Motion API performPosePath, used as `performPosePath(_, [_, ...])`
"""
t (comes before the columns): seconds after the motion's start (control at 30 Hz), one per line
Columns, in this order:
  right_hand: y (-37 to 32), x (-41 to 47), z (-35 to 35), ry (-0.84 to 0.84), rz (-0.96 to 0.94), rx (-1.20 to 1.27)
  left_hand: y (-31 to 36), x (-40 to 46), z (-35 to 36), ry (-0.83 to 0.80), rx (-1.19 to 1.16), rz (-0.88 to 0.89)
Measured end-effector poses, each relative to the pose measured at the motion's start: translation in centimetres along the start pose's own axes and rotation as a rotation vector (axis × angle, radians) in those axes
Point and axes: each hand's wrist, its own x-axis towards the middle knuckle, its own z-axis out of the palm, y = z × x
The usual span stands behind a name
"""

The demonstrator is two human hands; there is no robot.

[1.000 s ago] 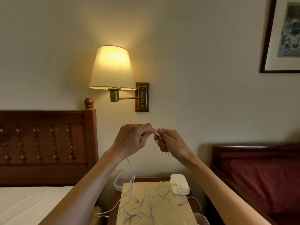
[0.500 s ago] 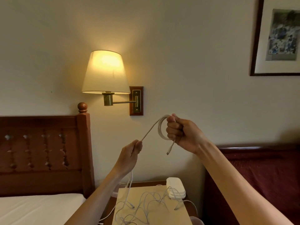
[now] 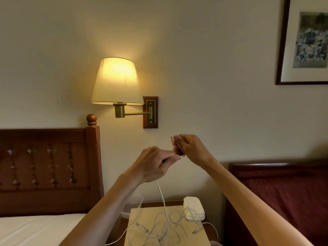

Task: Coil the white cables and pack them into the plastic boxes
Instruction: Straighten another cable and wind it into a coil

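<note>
Both hands are raised in front of the wall, fingertips almost touching. My right hand (image 3: 190, 150) grips a small coil of white cable (image 3: 178, 148), seen edge-on. My left hand (image 3: 152, 166) pinches the same cable just below it, and the free length (image 3: 162, 197) hangs from that hand down to the nightstand. There, several loose white cables (image 3: 159, 228) lie tangled on a tan sheet (image 3: 142, 215). A clear plastic box (image 3: 130, 207) stands at the sheet's back left, partly hidden by my left forearm. White box lids (image 3: 194, 208) are stacked at the back right.
A lit wall lamp (image 3: 116, 82) on a brass arm hangs above the hands. A wooden headboard (image 3: 48, 167) and a white mattress (image 3: 35, 229) are on the left, a dark red bed (image 3: 284, 192) on the right. A framed picture (image 3: 305, 41) hangs top right.
My left hand rose from lower left up to my right hand, bringing more cable to the coil. My right hand dropped slightly, and the loop now shows edge-on.
</note>
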Motion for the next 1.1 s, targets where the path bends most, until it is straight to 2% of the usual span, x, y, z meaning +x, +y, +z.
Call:
performPosePath(0.13, [-0.2, -1.0, 0.3, -0.064, -0.016, 0.022, -1.1, 0.4, -0.8, 0.199, 0.111, 0.039])
performPosePath(0.23, [-0.3, -1.7, 0.5, -0.103, 0.006, 0.115, -2.0, 0.7, -0.7, 0.277, 0.198, 0.013])
performPosePath(0.37, [-0.3, -2.6, -0.1, -0.184, 0.079, 0.301, -2.5, 0.8, -1.0, 0.391, 0.175, -0.029])
performPosePath(0.5, [-1.0, -2.5, -0.6, -0.226, 0.179, 0.66, -2.6, 1.2, -0.5, 0.384, 0.104, -0.091])
performPosePath(0.67, [-1.7, -1.9, -1.3, -0.228, 0.255, 1.031, -3.7, -0.3, 1.6, 0.285, -0.248, -0.255])
performPosePath(0.77, [-1.8, -1.8, -1.9, -0.22, 0.255, 1.194, -5.0, -2.8, 3.8, 0.273, -0.366, -0.388])
performPosePath(0.87, [-2.2, -1.4, -2.9, -0.136, 0.215, 1.265, -5.8, -5.2, 6.4, 0.209, -0.442, -0.516])
performPosePath(0.93, [-2.2, -1.1, -3.3, -0.071, 0.193, 1.145, -4.8, -5.7, 7.2, 0.034, -0.489, -0.523])
performPosePath(1.0, [-1.5, -0.9, -2.8, -0.021, 0.149, 0.826, -2.7, -5.1, 6.7, -0.202, -0.344, -0.377])
performPosePath(1.03, [-0.9, -1.0, -2.3, 0.012, 0.107, 0.603, -1.8, -4.4, 6.2, -0.266, -0.31, -0.306])
performPosePath(1.1, [0.5, -1.2, -0.9, 0.073, 0.051, 0.23, -0.4, -3.2, 4.7, -0.24, -0.334, -0.218])
